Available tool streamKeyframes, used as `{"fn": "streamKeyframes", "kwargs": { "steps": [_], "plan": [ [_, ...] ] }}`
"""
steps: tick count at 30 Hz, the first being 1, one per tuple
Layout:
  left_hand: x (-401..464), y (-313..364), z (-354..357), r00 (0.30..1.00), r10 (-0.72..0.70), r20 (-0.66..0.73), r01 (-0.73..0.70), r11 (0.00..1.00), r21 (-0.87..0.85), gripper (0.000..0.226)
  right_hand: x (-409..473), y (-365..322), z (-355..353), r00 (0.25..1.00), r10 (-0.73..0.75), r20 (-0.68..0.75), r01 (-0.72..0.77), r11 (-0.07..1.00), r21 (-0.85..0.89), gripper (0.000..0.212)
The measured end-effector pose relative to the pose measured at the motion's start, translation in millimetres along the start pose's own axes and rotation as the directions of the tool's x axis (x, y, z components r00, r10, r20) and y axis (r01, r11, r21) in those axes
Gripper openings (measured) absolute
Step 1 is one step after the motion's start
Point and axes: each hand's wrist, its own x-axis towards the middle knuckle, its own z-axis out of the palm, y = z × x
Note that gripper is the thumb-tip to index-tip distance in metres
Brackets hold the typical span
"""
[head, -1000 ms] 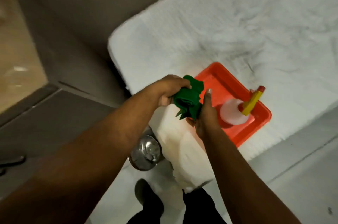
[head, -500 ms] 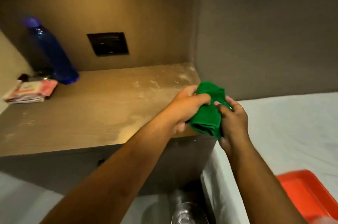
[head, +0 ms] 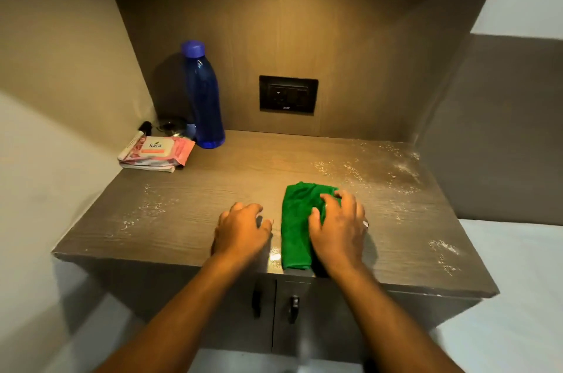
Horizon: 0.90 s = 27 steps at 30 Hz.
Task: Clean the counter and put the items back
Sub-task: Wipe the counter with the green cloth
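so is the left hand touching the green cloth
Apart. The head view shows a strip of bare counter between the left hand and the green cloth.

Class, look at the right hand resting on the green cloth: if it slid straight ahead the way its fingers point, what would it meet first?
Probably only white specks on the counter; beyond the right hand and cloth the way looks free to the back wall.
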Motion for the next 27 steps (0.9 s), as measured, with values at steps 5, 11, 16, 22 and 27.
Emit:
{"fn": "streamKeyframes", "kwargs": {
  "steps": [5, 11, 16, 22, 27],
  "plan": [
    [26.6, 3.2, 0.3, 0.997, 0.074, -0.028, -0.072, 0.996, 0.053, 0.040, 7.6, -29.3, 27.6, 0.886, -0.036, 0.462, 0.100, 0.988, -0.115, 0.089],
    [34.5, 7.4, 19.8, 0.988, 0.085, -0.127, -0.072, 0.992, 0.101, 0.042, 0.2, -2.7, 33.9, 0.910, 0.006, 0.415, -0.008, 1.000, 0.004, 0.103],
    [38.4, 3.8, 40.7, 0.988, 0.142, -0.053, -0.125, 0.960, 0.251, 0.049, 12.2, 11.9, 32.1, 0.871, -0.093, 0.482, 0.146, 0.987, -0.073, 0.091],
    [39.7, -1.3, 40.1, 0.988, 0.153, -0.018, -0.144, 0.959, 0.245, 0.054, 1.2, 90.1, -10.3, 0.856, -0.190, 0.481, 0.264, 0.960, -0.092, 0.078],
    [38.5, 1.4, 35.6, 0.989, 0.146, 0.014, -0.145, 0.955, 0.258, 0.056, 16.4, 182.4, -60.0, 0.917, 0.105, 0.385, -0.003, 0.967, -0.256, 0.077]
  ]
}}
